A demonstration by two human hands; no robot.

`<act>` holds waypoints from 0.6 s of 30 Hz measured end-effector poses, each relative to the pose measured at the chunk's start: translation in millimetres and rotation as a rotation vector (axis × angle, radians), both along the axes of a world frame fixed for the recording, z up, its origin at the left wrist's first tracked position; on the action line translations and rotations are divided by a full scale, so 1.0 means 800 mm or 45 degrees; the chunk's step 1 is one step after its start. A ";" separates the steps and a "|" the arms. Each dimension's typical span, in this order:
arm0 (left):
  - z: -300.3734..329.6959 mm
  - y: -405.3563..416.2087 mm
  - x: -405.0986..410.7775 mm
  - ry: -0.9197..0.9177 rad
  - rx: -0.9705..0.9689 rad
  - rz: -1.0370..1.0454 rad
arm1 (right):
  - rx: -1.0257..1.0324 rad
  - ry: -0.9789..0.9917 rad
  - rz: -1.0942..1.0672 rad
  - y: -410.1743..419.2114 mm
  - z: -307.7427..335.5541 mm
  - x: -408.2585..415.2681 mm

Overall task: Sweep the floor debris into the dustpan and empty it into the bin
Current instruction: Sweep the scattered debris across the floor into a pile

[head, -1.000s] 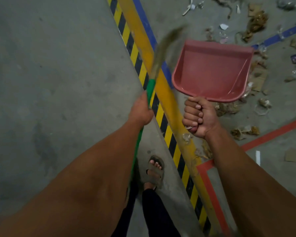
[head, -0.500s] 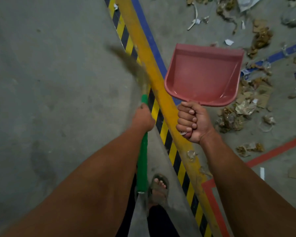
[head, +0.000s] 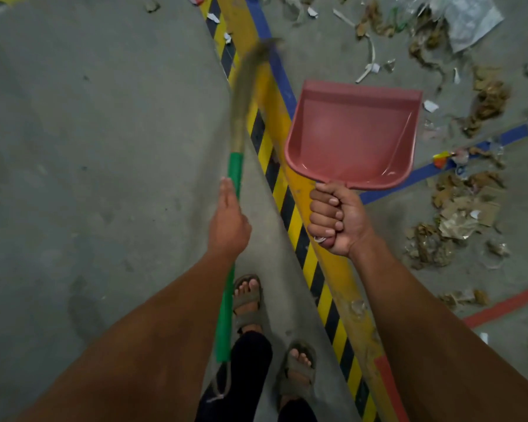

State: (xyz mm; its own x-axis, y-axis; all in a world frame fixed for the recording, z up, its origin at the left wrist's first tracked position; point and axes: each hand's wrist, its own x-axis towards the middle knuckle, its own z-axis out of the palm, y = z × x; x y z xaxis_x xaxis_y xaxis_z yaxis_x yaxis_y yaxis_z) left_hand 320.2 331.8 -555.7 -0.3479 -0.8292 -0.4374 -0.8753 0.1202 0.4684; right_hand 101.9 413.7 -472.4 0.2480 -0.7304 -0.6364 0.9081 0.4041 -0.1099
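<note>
Fingers (head: 325,213) clamp the empty dustpan (head: 352,135) aloft; left hand (head: 229,222) holds the broom (head: 235,169), ready for debris (head: 457,214) right.

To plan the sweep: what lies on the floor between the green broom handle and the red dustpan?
In the head view, between the broom handle and dustpan run black-yellow hazard stripes and a yellow line; no debris shows there.

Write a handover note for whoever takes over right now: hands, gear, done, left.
Left hand: holds the green broom handle; the grip itself is hidden behind the hand. Bristles blurred, over the striped floor tape.
Right hand: fist around the dustpan handle, pan held above the floor, empty.
Debris: paper and cardboard scraps lie scattered on the floor to the right of the tape.
Done: nothing collected.
Left: sweep the scraps into the pan, empty it into the bin; no bin in view.
</note>
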 end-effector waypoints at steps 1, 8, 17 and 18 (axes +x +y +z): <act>0.001 -0.010 0.008 -0.068 -0.020 0.128 | -0.001 -0.008 0.009 -0.011 -0.001 0.003; -0.014 -0.092 0.017 -0.213 0.212 0.787 | -0.004 0.001 0.083 -0.054 -0.018 0.021; -0.034 -0.082 -0.052 -0.065 0.349 -0.123 | 0.044 -0.002 0.003 -0.051 -0.030 0.032; -0.036 -0.082 -0.056 -0.049 0.398 -0.250 | 0.049 -0.002 -0.006 -0.049 -0.029 0.031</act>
State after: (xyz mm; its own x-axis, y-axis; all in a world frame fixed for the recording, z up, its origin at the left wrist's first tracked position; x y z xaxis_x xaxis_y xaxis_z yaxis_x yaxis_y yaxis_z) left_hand 275.4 266.3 -584.7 -0.4653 -0.5724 -0.6752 -0.8676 0.1439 0.4760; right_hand 127.0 374.4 -495.3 0.2456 -0.7065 -0.6637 0.9103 0.4034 -0.0925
